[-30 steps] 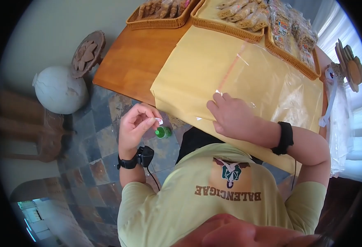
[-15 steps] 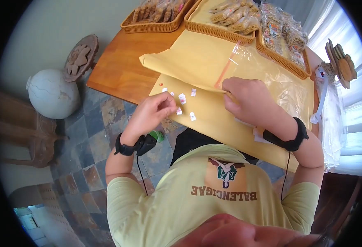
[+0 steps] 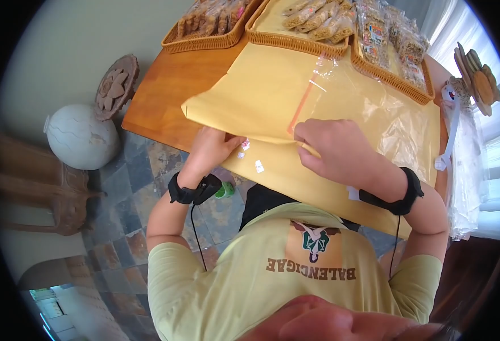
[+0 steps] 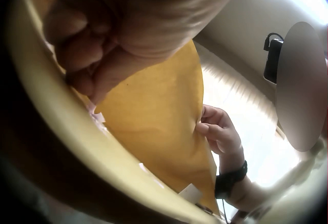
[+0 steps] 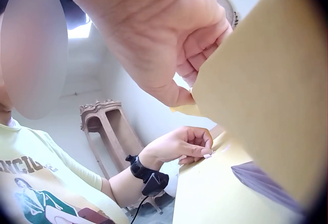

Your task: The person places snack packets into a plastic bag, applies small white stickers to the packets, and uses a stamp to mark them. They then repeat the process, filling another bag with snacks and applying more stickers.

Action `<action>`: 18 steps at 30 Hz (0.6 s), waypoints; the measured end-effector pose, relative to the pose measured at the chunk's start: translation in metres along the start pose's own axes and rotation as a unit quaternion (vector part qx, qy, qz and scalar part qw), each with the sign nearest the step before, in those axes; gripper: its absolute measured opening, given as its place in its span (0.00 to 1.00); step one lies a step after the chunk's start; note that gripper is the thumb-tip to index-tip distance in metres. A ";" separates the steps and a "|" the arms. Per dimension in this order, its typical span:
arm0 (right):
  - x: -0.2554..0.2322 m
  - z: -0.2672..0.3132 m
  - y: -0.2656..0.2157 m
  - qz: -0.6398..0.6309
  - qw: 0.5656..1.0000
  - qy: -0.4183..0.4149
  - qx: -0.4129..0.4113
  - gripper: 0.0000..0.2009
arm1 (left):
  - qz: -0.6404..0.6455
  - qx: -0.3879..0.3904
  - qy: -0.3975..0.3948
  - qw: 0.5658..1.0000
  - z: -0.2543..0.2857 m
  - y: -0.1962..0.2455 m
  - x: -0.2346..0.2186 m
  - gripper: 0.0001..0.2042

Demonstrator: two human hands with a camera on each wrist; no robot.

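Note:
Pinched in my right hand (image 3: 336, 149) is the near edge of a yellow paper sheet (image 3: 267, 85), lifted off another yellow layer (image 3: 295, 170). Under the raised flap at the left, my left hand (image 3: 209, 152) is down at the lower layer among small white printed slips (image 3: 259, 166). In the right wrist view, a small white slip (image 5: 208, 155) shows at the fingertips of my left hand (image 5: 190, 144). The left wrist view has my left hand (image 4: 118, 34) close over white slips (image 4: 97, 115). A clear plastic sheet (image 3: 392, 125) lies on the upper paper.
Wicker baskets of bagged snacks (image 3: 295, 42) line the table's far side. Bare wooden tabletop (image 3: 173, 85) shows at the left. Plastic bags (image 3: 466, 170) hang at the right edge. A green-capped bottle (image 3: 224, 190) is below the table edge, and a white round vase (image 3: 82, 136) stands left.
The right hand has lifted the paper's near edge, uncovering the slips. My left hand has moved from beside the table to under the flap, and the flap has come down lower over the slips.

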State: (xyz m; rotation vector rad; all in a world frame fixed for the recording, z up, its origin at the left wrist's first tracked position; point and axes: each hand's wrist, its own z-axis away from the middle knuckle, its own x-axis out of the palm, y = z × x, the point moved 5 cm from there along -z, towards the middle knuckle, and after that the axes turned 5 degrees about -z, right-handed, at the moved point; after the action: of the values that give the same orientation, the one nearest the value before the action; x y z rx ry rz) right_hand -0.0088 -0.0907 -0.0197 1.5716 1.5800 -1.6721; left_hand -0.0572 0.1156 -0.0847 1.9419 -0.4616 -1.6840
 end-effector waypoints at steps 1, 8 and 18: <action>0.001 0.001 -0.001 -0.012 1.000 -0.007 -0.009 0.05 | -0.033 0.040 0.038 0.998 0.001 0.004 -0.003 0.10; 0.004 0.009 -0.003 0.005 0.999 -0.044 -0.008 0.06 | -0.124 -0.014 0.004 0.992 0.021 0.016 -0.005 0.11; -0.009 0.050 -0.013 -0.011 0.994 -0.107 -0.028 0.12 | -0.076 0.030 -0.092 0.992 0.070 0.030 -0.051 0.10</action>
State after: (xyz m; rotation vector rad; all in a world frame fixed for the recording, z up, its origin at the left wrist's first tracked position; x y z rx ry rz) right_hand -0.0390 -0.1332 -0.0177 1.3043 1.5261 -1.7272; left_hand -0.1321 0.1093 -0.0322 1.9144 -0.4462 -1.9782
